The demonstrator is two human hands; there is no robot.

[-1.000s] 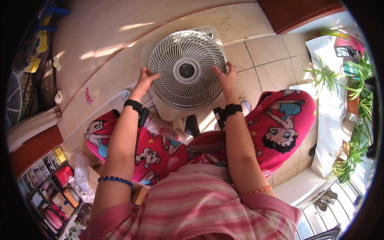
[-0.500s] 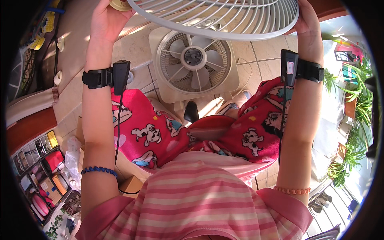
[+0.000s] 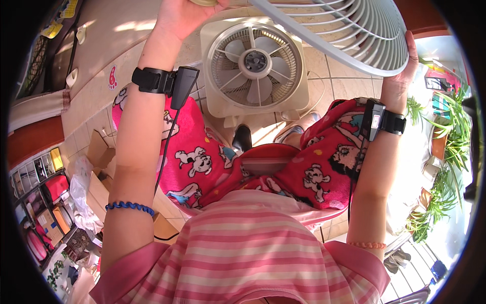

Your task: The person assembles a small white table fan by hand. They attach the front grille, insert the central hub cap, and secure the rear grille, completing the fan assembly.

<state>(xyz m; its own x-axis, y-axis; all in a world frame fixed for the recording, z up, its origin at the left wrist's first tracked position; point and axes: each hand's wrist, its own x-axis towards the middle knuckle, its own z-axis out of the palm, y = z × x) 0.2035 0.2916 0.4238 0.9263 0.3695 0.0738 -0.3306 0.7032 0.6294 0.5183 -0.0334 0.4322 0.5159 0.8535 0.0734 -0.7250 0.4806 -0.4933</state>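
A pale grey round fan grille (image 3: 324,38) is held up at the top right, tilted and partly cut off by the upper edge. My right hand (image 3: 402,71) grips its rim from outside, with the fingers mostly behind the rim. At the top edge my left hand (image 3: 185,17) is closed around a cream round piece (image 3: 204,1), of which only the lower edge shows. Below them on the floor stands a cream box fan (image 3: 215,101) facing up. Its front is uncovered; grey blades (image 3: 259,90) and a dark hub (image 3: 255,61) show behind spokes.
My knees, in red patterned trousers (image 3: 202,147), flank a red-rimmed seat or tub (image 3: 268,151). Cardboard boxes (image 3: 101,195) and a crowded shelf (image 3: 48,218) are at the left. Potted plants (image 3: 448,167) line the right. A cable (image 3: 324,91) lies beside the fan on the tiles (image 3: 339,68).
Both hands have moved right, the right one also lower. The grille has shifted right and tilted more steeply, its right side dropping. The fan now shows more fully.
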